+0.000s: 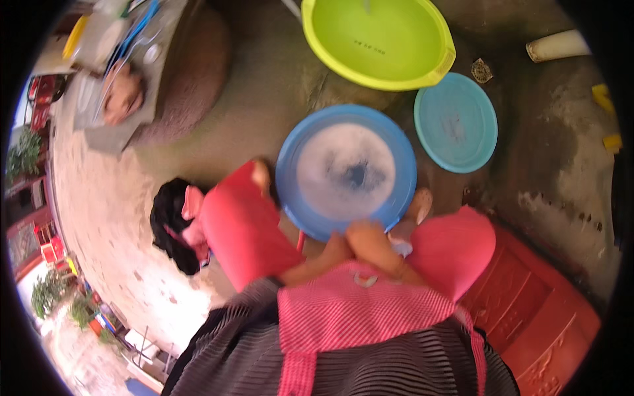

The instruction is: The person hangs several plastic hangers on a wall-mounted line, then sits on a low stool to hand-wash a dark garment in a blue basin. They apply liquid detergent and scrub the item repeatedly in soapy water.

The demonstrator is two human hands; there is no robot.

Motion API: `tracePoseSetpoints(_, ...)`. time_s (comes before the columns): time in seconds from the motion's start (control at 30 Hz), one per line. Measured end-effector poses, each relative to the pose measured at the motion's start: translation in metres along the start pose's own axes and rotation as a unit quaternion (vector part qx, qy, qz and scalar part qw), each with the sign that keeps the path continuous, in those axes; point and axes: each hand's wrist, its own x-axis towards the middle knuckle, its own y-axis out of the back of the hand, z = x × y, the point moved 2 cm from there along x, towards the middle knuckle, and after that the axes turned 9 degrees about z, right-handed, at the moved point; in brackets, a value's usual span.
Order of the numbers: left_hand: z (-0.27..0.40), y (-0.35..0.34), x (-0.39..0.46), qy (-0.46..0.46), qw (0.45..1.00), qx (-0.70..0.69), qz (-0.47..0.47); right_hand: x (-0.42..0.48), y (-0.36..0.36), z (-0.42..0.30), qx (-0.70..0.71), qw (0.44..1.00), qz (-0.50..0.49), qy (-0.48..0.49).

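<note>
A blue plastic basin (292,148) stands on the ground between my knees. White suds (322,148) cover most of the water in it, with a dark gap (359,173) near the middle; whether cloth lies beneath is hidden. At the basin's near rim, my right hand (365,232) and my left hand (338,245) are close together, both motion-blurred. My right hand partly covers the left. I cannot tell whether they grip anything. A pink striped apron (346,317) lies across my lap just behind them.
Ahead is a large yellow-green basin (376,64), beside a shallow turquoise basin (455,123). A round drain cover (481,71) and white pipe (559,45) lie right. Red panelled furniture (525,307) stands near right. A black-and-pink object (171,222), too blurred to name, is left.
</note>
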Motion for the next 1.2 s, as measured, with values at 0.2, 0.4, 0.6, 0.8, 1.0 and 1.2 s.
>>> tracePoseSetpoints(0.2,0.009,-0.002,-0.037,-0.082,0.92,-0.173,0.343,-0.053,0.055,-0.037,0.248,0.94,0.217,0.091)
tracePoseSetpoints(0.4,0.028,0.04,-0.118,-0.059,0.943,0.057,0.321,-0.085,0.012,-0.019,0.23,0.929,0.283,0.063)
tracePoseSetpoints(0.6,-0.013,0.092,-0.249,-0.106,0.739,-0.048,0.664,-0.097,-0.015,-0.017,0.24,0.944,0.227,0.023)
tracePoseSetpoints(0.8,-0.198,0.002,-0.353,0.308,0.521,-0.123,0.787,-0.095,-0.044,-0.002,0.183,0.963,0.184,0.079)
tracePoseSetpoints(1.0,-0.312,-0.165,-0.334,0.629,0.441,-0.341,0.541,-0.085,-0.055,0.004,0.131,0.98,0.119,0.089)
tracePoseSetpoints(1.2,-0.311,-0.026,-0.379,0.301,0.188,-0.393,0.848,-0.086,-0.05,-0.003,0.126,0.981,0.112,0.096)
